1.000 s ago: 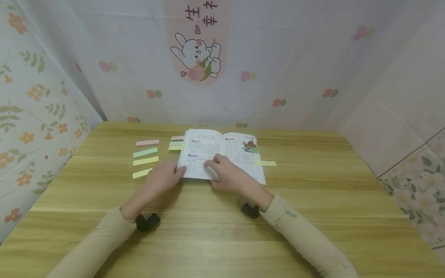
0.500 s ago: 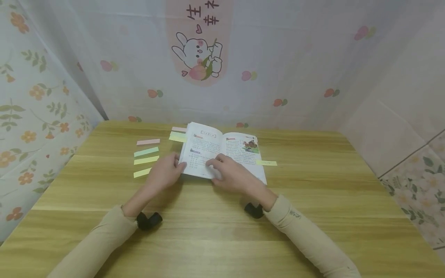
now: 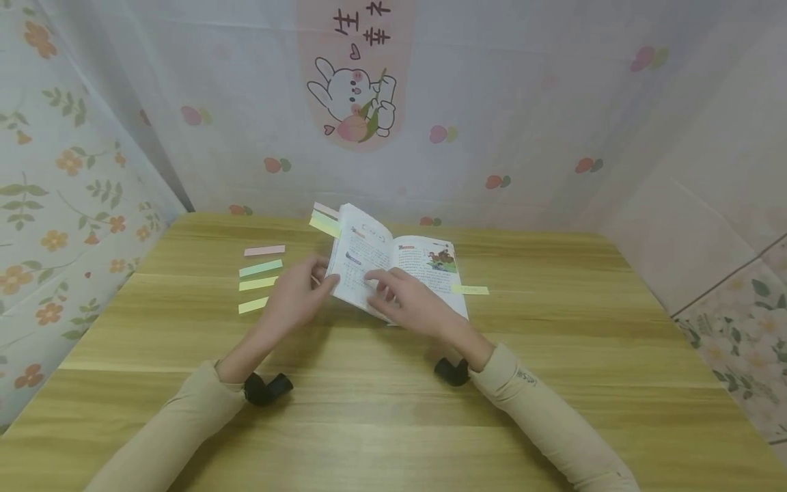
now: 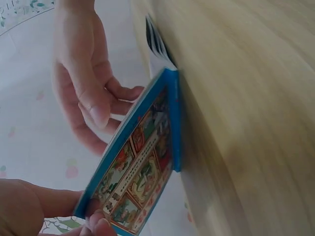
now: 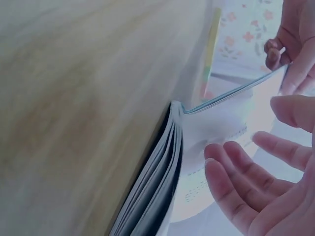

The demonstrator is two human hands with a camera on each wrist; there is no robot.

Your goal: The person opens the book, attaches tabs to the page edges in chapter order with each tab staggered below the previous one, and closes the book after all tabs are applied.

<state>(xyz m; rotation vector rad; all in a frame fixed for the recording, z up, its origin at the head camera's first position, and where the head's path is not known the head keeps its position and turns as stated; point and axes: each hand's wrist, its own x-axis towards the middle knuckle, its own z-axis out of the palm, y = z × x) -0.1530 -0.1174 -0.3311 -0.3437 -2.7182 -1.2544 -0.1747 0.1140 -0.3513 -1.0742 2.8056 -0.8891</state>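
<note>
An open book (image 3: 424,273) lies at the table's far middle, its left half raised at a slant. My left hand (image 3: 299,294) pinches the outer edge of that half, thumb on the page and fingers behind. In the left wrist view the lifted blue cover (image 4: 142,167) shows coloured pictures. My right hand (image 3: 415,304) is over the book near its spine, fingers loosely bent and holding nothing; the right wrist view shows its fingertips apart from the page. Pink and yellow index tabs (image 3: 326,229) stick out from the left pages, and a yellow tab (image 3: 472,290) from the right page.
Left of the book lie loose paper strips on the wooden table (image 3: 393,424): a pink strip (image 3: 264,251), a green strip (image 3: 261,268) and two yellow strips (image 3: 258,283). A printed curtain (image 3: 504,102) hangs behind the table's far edge.
My left hand has lifted the book's left half from nearly flat to a steep slant, carrying its tabs up and rightward. My right hand's fingers have come up off the page's lower edge.
</note>
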